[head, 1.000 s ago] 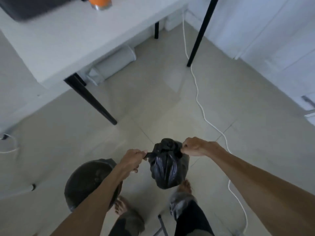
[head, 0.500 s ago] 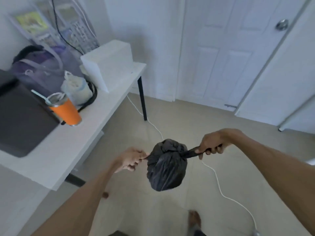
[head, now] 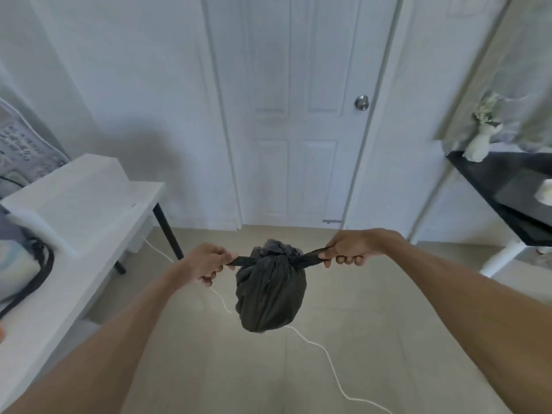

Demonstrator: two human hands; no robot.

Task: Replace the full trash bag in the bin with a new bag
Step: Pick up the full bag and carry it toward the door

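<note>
A full black trash bag (head: 270, 297) hangs in the air in front of me, bunched into a knot at its top. My left hand (head: 206, 262) grips the bag's left tail and my right hand (head: 349, 249) grips the right tail, both pulled outward and taut. The bin is out of view.
A white table (head: 89, 243) with a white box (head: 65, 198) stands at the left, on black legs. A white cable (head: 325, 354) snakes across the tiled floor under the bag. A closed white door (head: 295, 121) is ahead. A dark shelf (head: 507, 186) juts in at the right.
My view has tilted up from the floor and bin to the door. My hands have pulled the bag's two tails farther apart and raised the bag.
</note>
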